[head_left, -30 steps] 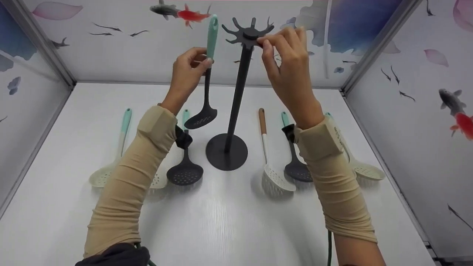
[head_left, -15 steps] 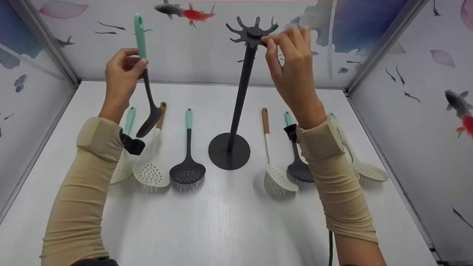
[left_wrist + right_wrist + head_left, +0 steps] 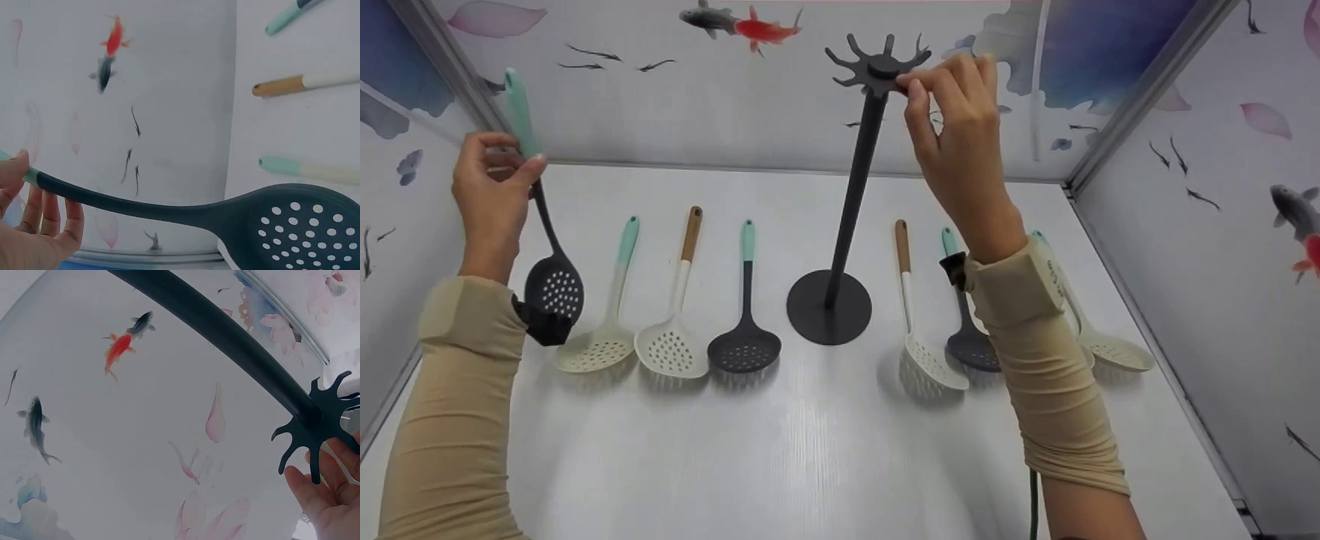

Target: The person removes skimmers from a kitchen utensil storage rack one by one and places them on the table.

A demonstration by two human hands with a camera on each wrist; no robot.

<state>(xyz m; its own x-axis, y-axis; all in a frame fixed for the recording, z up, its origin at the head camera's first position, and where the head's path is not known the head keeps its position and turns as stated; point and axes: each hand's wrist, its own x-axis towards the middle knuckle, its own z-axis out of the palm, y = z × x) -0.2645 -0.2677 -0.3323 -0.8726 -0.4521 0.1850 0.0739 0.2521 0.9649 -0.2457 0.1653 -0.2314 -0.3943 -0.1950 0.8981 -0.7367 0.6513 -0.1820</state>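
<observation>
A black skimmer (image 3: 564, 277) with a mint-green handle is held up at the far left by my left hand (image 3: 493, 199). Thumb and fingers grip it where the green handle meets the black shaft; its perforated head hangs downward. The left wrist view shows the skimmer's holed head (image 3: 306, 225) apart from the table. At the centre stands a black utensil stand (image 3: 853, 199), its round base on the table. My right hand (image 3: 960, 139) pinches a hook on its star-shaped top. In the right wrist view, fingers touch the hooked top (image 3: 315, 430), and no utensil hangs there.
Left of the stand lie a cream mint-handled skimmer (image 3: 598, 351), a white wooden-handled one (image 3: 671, 352) and a black one (image 3: 744, 349). Several more, including a white skimmer (image 3: 934, 364), lie at right, partly behind my right sleeve. Printed panels (image 3: 607, 112) wall the table (image 3: 780, 450).
My left hand has carried the skimmer left from beside the stand to the far left and lowered it, its holed face now turned toward the head camera. The right hand keeps its hold.
</observation>
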